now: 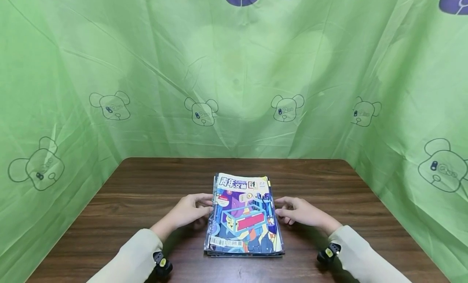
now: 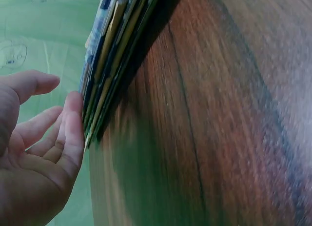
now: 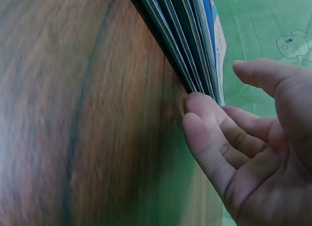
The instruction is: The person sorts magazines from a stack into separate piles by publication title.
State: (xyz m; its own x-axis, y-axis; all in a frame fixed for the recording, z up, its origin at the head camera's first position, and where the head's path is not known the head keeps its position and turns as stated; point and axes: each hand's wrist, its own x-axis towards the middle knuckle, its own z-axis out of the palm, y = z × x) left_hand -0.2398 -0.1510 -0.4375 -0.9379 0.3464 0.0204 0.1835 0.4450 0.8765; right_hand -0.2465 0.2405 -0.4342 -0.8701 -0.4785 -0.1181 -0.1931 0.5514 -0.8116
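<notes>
A neat stack of magazines point(image 1: 244, 218) lies on the table, its top cover printed in purple, blue and pink under a white title band. My left hand point(image 1: 187, 211) is at the stack's left side, fingertips right at the edges. On the opposite side, the fingers of my right hand point(image 1: 302, 212) reach the right edges. In the left wrist view the layered magazine edges point(image 2: 108, 55) show beside loosely bent fingers, the thumb held apart. The right wrist view has the fingertips of the right hand point(image 3: 258, 153) at the stack's lower corner, thumb away from the pages.
The dark wood-grain table point(image 1: 146, 185) has rounded far corners. A green curtain point(image 1: 234, 72) with bear-head outlines hangs behind it and along both sides. Each light sleeve has a small black device point(image 1: 162, 264) at the wrist.
</notes>
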